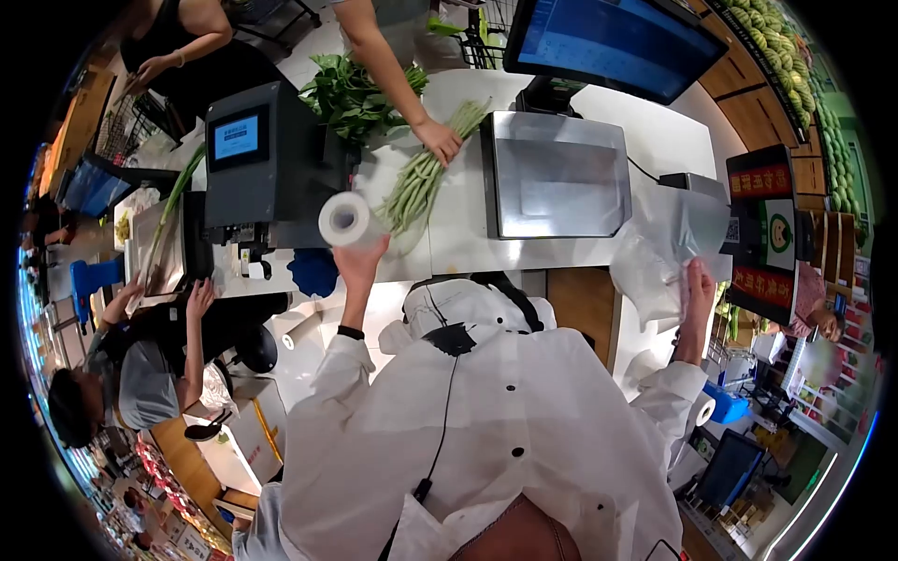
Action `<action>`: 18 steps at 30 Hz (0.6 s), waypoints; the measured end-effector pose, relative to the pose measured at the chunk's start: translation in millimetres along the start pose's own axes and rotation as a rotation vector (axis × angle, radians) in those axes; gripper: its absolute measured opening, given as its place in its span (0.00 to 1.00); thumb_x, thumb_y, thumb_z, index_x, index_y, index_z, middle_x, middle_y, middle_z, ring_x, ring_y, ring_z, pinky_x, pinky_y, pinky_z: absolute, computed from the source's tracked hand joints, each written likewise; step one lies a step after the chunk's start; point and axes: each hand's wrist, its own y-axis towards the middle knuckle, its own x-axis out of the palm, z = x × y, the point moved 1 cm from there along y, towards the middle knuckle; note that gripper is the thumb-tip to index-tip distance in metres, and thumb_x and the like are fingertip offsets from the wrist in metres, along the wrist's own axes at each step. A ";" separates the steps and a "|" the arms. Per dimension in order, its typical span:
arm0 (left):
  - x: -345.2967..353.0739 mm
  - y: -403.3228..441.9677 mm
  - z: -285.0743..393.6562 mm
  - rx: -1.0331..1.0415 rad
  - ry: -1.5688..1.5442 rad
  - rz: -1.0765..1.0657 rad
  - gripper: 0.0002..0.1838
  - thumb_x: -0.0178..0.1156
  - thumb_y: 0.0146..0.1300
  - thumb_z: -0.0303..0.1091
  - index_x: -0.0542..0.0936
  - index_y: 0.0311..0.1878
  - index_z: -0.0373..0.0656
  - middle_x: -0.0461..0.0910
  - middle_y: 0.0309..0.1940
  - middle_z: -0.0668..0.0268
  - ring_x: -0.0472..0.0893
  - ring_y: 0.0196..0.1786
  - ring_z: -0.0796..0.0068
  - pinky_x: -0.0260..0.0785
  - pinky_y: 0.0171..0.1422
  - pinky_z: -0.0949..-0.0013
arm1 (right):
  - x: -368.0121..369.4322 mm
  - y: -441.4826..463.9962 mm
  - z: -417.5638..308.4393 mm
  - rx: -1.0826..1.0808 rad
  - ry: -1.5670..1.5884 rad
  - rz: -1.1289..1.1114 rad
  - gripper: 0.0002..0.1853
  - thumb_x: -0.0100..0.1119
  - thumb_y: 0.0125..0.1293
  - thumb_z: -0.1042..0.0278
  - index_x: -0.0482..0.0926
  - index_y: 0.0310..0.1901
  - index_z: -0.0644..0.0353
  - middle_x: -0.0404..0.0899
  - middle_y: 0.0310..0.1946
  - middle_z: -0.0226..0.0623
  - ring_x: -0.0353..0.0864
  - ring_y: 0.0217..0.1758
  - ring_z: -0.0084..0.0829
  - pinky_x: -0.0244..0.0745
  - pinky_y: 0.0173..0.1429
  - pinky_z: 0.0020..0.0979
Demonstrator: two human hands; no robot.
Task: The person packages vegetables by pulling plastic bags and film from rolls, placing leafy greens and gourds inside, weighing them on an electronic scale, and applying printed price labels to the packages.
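My left hand (360,266) is wrapped round the lower side of a white roll of plastic bags (344,221) at the counter's near edge. Off to the right, my right hand (694,288) pinches a clear plastic bag (645,280), which hangs loose beside the counter's corner. Between my hands lies a bunch of long green beans (412,192) on the white counter. Another person's hand (438,140) reaches from the far side and grips the beans' upper part. Leafy greens (346,93) lie just beyond, partly behind that person's arm.
A steel weighing scale (559,178) stands on the counter (449,252), right of the beans. A dark label printer (267,159) is at left, a monitor (617,42) at the back. An upright sign screen (762,238) stands far right. Another worker (154,374) is at far left.
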 end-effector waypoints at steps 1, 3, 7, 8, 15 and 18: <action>2.1 -10.3 -6.1 -0.033 -0.019 0.089 0.32 0.77 0.42 0.32 0.74 0.51 0.33 0.79 0.46 0.60 0.77 0.47 0.70 0.69 0.56 0.67 | 13.0 -10.0 -8.4 0.056 0.041 -0.046 0.15 0.54 0.71 0.57 0.80 0.36 0.60 0.73 0.23 0.19 0.68 0.25 0.10 0.61 0.29 0.17; -1.8 -25.6 2.7 -0.099 -0.050 0.176 0.30 0.77 0.43 0.32 0.76 0.49 0.32 0.79 0.46 0.61 0.77 0.47 0.71 0.68 0.56 0.67 | 15.3 -11.8 -0.8 0.110 0.118 -0.143 0.15 0.54 0.71 0.56 0.80 0.36 0.60 0.73 0.23 0.18 0.66 0.24 0.09 0.58 0.28 0.16; -11.8 -45.0 -18.0 -0.064 0.050 0.294 0.31 0.77 0.44 0.31 0.74 0.52 0.32 0.78 0.48 0.59 0.76 0.49 0.69 0.68 0.57 0.67 | 34.8 -16.6 -12.9 0.174 0.179 -0.257 0.17 0.50 0.73 0.55 0.78 0.40 0.62 0.77 0.27 0.25 0.74 0.24 0.16 0.69 0.30 0.20; -13.8 -48.1 -25.6 -0.053 0.123 0.314 0.33 0.77 0.44 0.29 0.73 0.54 0.32 0.77 0.49 0.59 0.76 0.50 0.69 0.68 0.58 0.66 | 49.9 -24.7 -29.0 0.203 0.210 -0.212 0.17 0.50 0.73 0.55 0.77 0.42 0.62 0.79 0.29 0.28 0.78 0.26 0.20 0.75 0.33 0.22; -15.8 -59.3 -48.9 -0.147 0.061 0.346 0.18 0.72 0.51 0.27 0.80 0.43 0.29 0.83 0.40 0.60 0.81 0.39 0.71 0.72 0.51 0.68 | 62.1 -22.6 -34.8 0.187 0.389 -0.306 0.33 0.54 0.67 0.47 0.63 0.65 0.62 0.72 0.59 0.39 0.79 0.52 0.33 0.78 0.53 0.34; -20.7 -65.7 -48.0 -0.181 0.128 0.309 0.16 0.70 0.54 0.29 0.83 0.43 0.29 0.84 0.42 0.59 0.81 0.41 0.71 0.72 0.52 0.67 | 49.3 4.2 -14.7 0.210 0.491 -0.387 0.34 0.54 0.67 0.46 0.63 0.66 0.61 0.69 0.62 0.40 0.75 0.58 0.36 0.76 0.56 0.37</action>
